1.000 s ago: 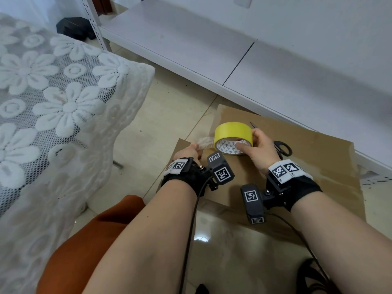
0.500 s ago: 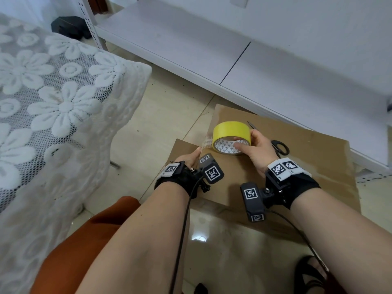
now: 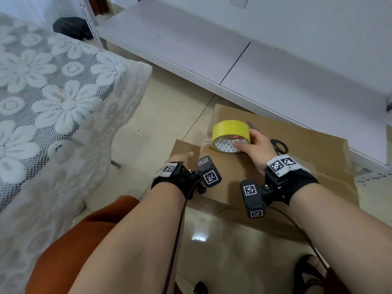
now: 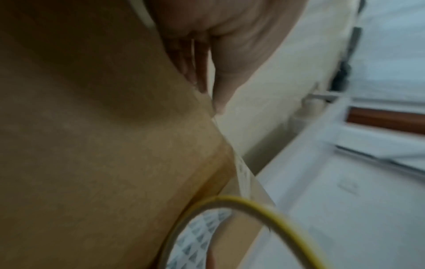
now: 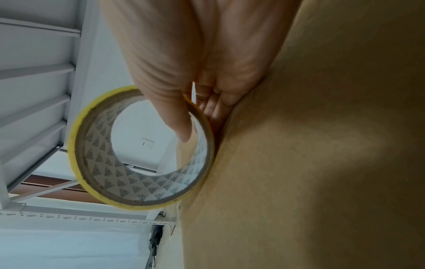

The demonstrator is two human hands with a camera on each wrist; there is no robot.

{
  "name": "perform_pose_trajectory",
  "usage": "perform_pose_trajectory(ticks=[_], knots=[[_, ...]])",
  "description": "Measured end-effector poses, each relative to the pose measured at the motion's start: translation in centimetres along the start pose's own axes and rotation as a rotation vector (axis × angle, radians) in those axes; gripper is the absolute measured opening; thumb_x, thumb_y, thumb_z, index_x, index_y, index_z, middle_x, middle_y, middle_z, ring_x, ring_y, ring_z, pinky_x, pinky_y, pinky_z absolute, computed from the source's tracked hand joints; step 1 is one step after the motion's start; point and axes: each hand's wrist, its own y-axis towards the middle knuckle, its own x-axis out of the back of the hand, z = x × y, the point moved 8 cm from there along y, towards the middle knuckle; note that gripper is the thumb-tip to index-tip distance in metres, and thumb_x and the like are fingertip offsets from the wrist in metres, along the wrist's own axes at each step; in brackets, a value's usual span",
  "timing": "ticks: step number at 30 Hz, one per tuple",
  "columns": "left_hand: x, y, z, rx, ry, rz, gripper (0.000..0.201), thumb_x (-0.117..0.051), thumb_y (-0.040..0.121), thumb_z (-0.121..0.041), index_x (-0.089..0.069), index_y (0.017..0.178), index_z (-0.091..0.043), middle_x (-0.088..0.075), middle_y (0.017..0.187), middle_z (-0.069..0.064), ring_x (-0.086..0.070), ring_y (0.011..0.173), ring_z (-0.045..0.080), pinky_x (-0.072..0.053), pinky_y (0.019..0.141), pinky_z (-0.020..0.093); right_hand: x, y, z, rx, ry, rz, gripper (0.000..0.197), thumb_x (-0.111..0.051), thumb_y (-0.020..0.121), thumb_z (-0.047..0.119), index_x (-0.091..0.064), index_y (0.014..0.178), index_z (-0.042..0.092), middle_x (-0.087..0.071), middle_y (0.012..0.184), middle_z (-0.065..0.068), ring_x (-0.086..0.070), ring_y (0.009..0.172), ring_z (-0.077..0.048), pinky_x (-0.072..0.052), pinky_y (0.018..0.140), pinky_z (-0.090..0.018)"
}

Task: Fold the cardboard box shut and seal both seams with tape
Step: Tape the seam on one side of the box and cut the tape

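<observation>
Taping the box [image 3: 265, 183]
Right hand [image 3: 254, 149] pinches the tape roll [image 3: 230, 129], thumb inside; left hand [image 3: 180, 158] at 9 o'clock presses flat on the box edge.

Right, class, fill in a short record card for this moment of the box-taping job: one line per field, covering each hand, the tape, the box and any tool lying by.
right hand: grips the tape roll, thumb inside its core
tape roll: yellow, on edge on the box top
pulled strip: clear, runs from the roll towards the box's left edge
left hand: fingers straight, at the box's left edge
cardboard box: flaps down, top flat
scissors: black handles, lying on the box beyond the right hand
</observation>
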Motion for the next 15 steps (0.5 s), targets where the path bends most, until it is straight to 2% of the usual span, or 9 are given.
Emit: perform_pose_trajectory(ticks=[1,2,3,5,6,8,11,13,15], knots=[[1.0,-0.1,-0.9,-0.028,-0.041,-0.113,0.048,-0.074,0.071,-0.04,-0.069,0.111,-0.013,-0.066,0.119,0.013,-0.062,0.11,0.03,-0.052,0.09,0.037,0.1,0.1,-0.1,-0.004,-0.002,-0.002,0.024,-0.07,0.079,0.0,-0.062,0.1,0.008,-0.068,0.096,-0.009,-0.064,0.096,-0.027,-0.05,0.093,-0.041],[1.3,-1.1,-2.1,-0.084,-0.161,-0.157,0.034,-0.076,0.068,-0.035,-0.073,0.095,-0.015,-0.071,0.107,0.012,-0.066,0.102,0.028,-0.052,0.092,0.039,0.1,0.1,-0.1,-0.006,-0.003,-0.004,0.025,-0.071,0.079,0.001,-0.062,0.101,0.008,-0.068,0.098,-0.01,-0.065,0.097,-0.028,-0.05,0.094,-0.041],[1.2,-1.4,-3.3,-0.189,-0.225,-0.169,0.013,-0.074,0.073,-0.028,-0.073,0.081,-0.017,-0.074,0.095,0.011,-0.069,0.096,0.027,-0.053,0.093,0.039,0.2,0.1,-0.1,-0.007,-0.004,-0.007,0.025,-0.071,0.078,0.001,-0.063,0.101,0.008,-0.068,0.099,-0.01,-0.065,0.098,-0.028,-0.05,0.094,-0.041],[-0.2,-3.2,-5.6,-0.359,-0.242,-0.135,0.014,-0.069,0.08,-0.016,-0.071,0.066,-0.017,-0.074,0.081,0.008,-0.07,0.089,0.026,-0.054,0.092,0.04,0.2,0.0,-0.1,-0.009,-0.004,-0.008,0.026,-0.072,0.078,0.002,-0.063,0.102,0.008,-0.069,0.099,-0.009,-0.065,0.098,-0.027,-0.05,0.094,-0.041],[-1.2,-4.3,-6.2,-0.399,-0.203,-0.101,0.012,-0.067,0.083,-0.015,-0.073,0.072,-0.015,-0.074,0.085,0.01,-0.07,0.092,0.027,-0.053,0.093,0.041,0.2,0.0,-0.2,-0.009,-0.004,-0.008,0.026,-0.072,0.078,0.002,-0.063,0.102,0.008,-0.069,0.099,-0.009,-0.065,0.098,-0.026,-0.05,0.095,-0.041],[-2.6,-5.2,-6.5,-0.48,-0.066,-0.086,0.018,-0.063,0.088,-0.016,-0.073,0.1,-0.007,-0.071,0.108,0.01,-0.065,0.107,0.024,-0.048,0.1,0.039,0.2,0.0,-0.2,-0.009,-0.004,-0.009,0.024,-0.072,0.078,0.002,-0.063,0.1,0.009,-0.069,0.098,-0.008,-0.065,0.098,-0.026,-0.05,0.095,-0.041],[-3.7,-5.5,-6.4,-0.571,0.173,-0.099,0.034,-0.051,0.096,-0.019,-0.062,0.127,-0.01,-0.061,0.13,0.005,-0.053,0.124,0.018,-0.038,0.108,0.032,0.3,0.0,-0.3,-0.007,-0.019,-0.006,0.023,-0.073,0.077,0.003,-0.064,0.097,0.013,-0.069,0.098,-0.008,-0.066,0.098,-0.026,-0.05,0.095,-0.042],[-4.2,-5.5,-6.5,-0.578,0.278,-0.078,0.036,-0.043,0.1,-0.022,-0.06,0.129,-0.01,-0.058,0.133,0.007,-0.051,0.125,0.022,-0.037,0.107,0.033,0.3,0.0,-0.3,-0.005,-0.029,-0.01,0.025,-0.073,0.078,0.003,-0.064,0.099,0.012,-0.069,0.098,-0.008,-0.066,0.098,-0.025,-0.05,0.095,-0.041],[-4.5,-5.6,-6.7,-0.554,0.289,-0.031,0.034,-0.037,0.101,-0.02,-0.065,0.115,-0.009,-0.061,0.126,0.013,-0.054,0.116,0.025,-0.039,0.1,0.033,0.4,0.0,-0.2,0.001,-0.046,-0.012,0.024,-0.072,0.079,0.004,-0.063,0.1,0.012,-0.069,0.1,-0.008,-0.066,0.098,-0.025,-0.051,0.094,-0.039]])
